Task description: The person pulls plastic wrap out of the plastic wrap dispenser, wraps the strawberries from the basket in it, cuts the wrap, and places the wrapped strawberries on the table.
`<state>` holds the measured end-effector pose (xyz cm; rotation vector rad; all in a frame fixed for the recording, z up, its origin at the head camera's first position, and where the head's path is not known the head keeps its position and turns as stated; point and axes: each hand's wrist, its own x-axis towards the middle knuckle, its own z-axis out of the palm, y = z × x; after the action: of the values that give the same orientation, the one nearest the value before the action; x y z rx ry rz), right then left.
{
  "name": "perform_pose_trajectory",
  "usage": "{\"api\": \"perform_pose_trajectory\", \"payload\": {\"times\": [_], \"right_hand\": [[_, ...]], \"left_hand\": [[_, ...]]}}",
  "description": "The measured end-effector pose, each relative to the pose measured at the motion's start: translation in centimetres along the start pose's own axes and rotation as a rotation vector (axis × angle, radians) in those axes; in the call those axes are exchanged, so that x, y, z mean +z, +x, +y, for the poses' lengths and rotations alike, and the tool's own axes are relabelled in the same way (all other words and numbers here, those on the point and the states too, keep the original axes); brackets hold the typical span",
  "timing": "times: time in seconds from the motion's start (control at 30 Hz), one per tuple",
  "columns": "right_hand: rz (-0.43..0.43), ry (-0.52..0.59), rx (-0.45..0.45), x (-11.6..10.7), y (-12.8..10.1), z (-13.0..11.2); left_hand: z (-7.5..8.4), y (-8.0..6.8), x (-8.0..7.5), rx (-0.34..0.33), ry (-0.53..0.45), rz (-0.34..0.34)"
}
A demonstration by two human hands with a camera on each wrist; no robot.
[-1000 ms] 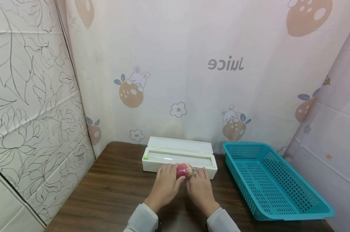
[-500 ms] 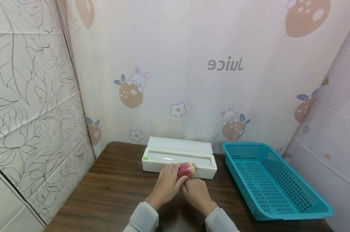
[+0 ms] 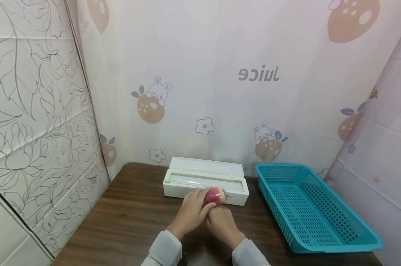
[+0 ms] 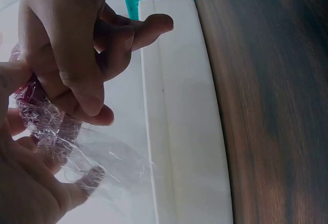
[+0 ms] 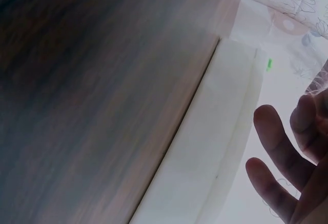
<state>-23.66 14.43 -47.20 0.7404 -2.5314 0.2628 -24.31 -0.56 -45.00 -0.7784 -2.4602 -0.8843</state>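
A round red fruit [image 3: 214, 195] with a pale yellowish end is wrapped in clear cling film. My left hand [image 3: 191, 208] grips it from the left side, fingers over the top and thumb beneath. Just below it, my right hand [image 3: 221, 221] meets the underside of the fruit. In the left wrist view, crumpled film [image 4: 51, 126] bunches on the fruit, with a loose clear tail [image 4: 115, 157] spreading from it. The right thumb and a finger pinch at the bunched film there; the other right-hand fingers [image 5: 274, 137] stick out, bent and apart, in the right wrist view.
Behind the hands stands a white cling film dispenser [image 3: 174, 190], lid raised against the wall, with a green slider [image 3: 167, 181] at its left end. A teal perforated basket [image 3: 277, 210] sits to the right on the dark wooden table [image 3: 120, 218]. Patterned curtains enclose the back and sides.
The right hand has moved from the fruit's right side to below it, nearer the left hand. The fruit has shifted slightly right, its pale end now in plain sight.
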Motion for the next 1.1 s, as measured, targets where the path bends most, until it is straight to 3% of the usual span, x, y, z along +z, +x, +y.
{"api": "perform_pose_trajectory", "payload": {"times": [0.17,0.23,0.37,0.47,0.57,0.67,0.8,1.1], "right_hand": [[-0.018,0.048,-0.006,0.2,0.0,0.6],[-0.027,0.092,0.031,0.2,0.0,1.1],[0.009,0.313,0.199,0.2,-0.1,2.7],[0.114,0.516,0.284,-0.1,0.0,3.7],[0.217,0.636,0.254,-0.6,0.3,4.2],[0.262,0.677,0.181,-1.1,0.4,4.2],[0.227,0.734,0.197,-1.5,0.5,3.6],[0.0,1.077,0.467,-2.5,0.7,2.6]], "left_hand": [[-0.3,0.0,-0.3,-0.046,-0.101,-0.014],[-0.5,0.0,-0.5,-0.056,-0.139,-0.012],[-0.8,0.0,-0.9,-0.059,-0.176,-0.009],[-0.9,0.0,-1.2,-0.071,-0.168,-0.014],[-1.0,0.0,-1.3,-0.083,-0.152,-0.03],[-0.9,0.0,-1.4,-0.083,-0.145,-0.046],[-0.8,0.0,-1.3,-0.062,-0.156,-0.049],[-0.6,-0.1,-1.1,-0.03,-0.187,-0.055]]}}
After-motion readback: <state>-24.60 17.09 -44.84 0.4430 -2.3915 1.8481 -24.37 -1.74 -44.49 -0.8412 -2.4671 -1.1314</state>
